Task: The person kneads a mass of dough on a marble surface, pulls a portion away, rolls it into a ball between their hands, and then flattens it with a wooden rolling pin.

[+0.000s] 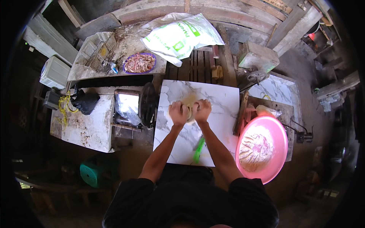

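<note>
My left hand (179, 113) and my right hand (202, 110) are side by side over a white marble-patterned tabletop (224, 125). Their fingers are curled down onto a pale beige lump of dough (189, 112), which shows in the gap between them. Most of the dough is hidden under the fingers. Just beyond it, the surface carries a dusting of flour (189, 98). Closer to me, between my forearms, lies a long narrow bright green object (199, 149) whose kind I cannot make out.
A pink basin (280, 167) at the right holds flour-coated strips. A machine with a dark wheel (147, 104) stands at the left edge. Farther back are a white sack (178, 38), a purple-rimmed plate (124, 68) of pale reddish shreds and plastic crates (95, 49). A green stool (89, 174) stands lower left.
</note>
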`<act>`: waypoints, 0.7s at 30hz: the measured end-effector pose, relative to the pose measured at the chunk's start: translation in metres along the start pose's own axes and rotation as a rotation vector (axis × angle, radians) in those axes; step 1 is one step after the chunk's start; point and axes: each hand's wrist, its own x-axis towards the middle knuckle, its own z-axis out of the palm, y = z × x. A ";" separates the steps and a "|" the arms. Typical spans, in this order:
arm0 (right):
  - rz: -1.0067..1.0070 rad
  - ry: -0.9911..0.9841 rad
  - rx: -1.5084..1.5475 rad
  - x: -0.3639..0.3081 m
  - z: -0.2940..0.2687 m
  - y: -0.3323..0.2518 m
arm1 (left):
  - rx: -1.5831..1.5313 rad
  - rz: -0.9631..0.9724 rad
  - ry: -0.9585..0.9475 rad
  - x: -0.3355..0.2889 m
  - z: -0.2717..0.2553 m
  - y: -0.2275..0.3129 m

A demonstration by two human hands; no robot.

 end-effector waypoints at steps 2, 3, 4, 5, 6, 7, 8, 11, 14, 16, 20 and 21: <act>-0.052 0.035 0.062 0.006 -0.006 -0.002 | -0.204 0.063 -0.024 0.011 -0.007 0.015; -0.051 -0.019 0.067 0.005 -0.010 -0.001 | -0.321 -0.144 -0.316 0.009 -0.016 0.025; -0.050 -0.072 0.073 0.003 -0.013 0.000 | -0.322 -0.147 -0.314 0.006 -0.009 0.020; -0.052 -0.077 0.076 -0.004 -0.014 -0.001 | -0.194 -0.083 -0.288 0.000 -0.002 0.010; 0.033 -0.110 -0.020 -0.008 -0.013 0.004 | -0.074 -0.007 -0.262 0.003 0.003 0.008; 0.119 -0.142 -0.116 -0.012 -0.013 0.011 | -0.200 -0.027 -0.232 0.000 0.003 0.006; 0.117 -0.142 -0.116 -0.011 -0.018 0.009 | -0.201 -0.027 -0.230 0.003 0.000 0.008; -0.012 -0.348 -0.348 -0.006 -0.029 0.006 | 0.156 0.088 -0.150 0.016 -0.006 0.006; -0.079 -0.225 -0.227 -0.008 -0.014 0.014 | 0.099 0.213 -0.218 0.017 -0.004 -0.014; 0.029 -0.370 -0.185 -0.012 -0.012 0.005 | 0.066 0.197 -0.273 0.011 -0.001 -0.009; 0.177 -0.509 -0.200 -0.028 -0.013 -0.012 | 0.085 0.093 -0.272 -0.008 -0.006 0.001; 0.203 -0.491 -0.215 -0.031 -0.015 -0.016 | 0.050 0.068 -0.286 -0.011 -0.008 0.001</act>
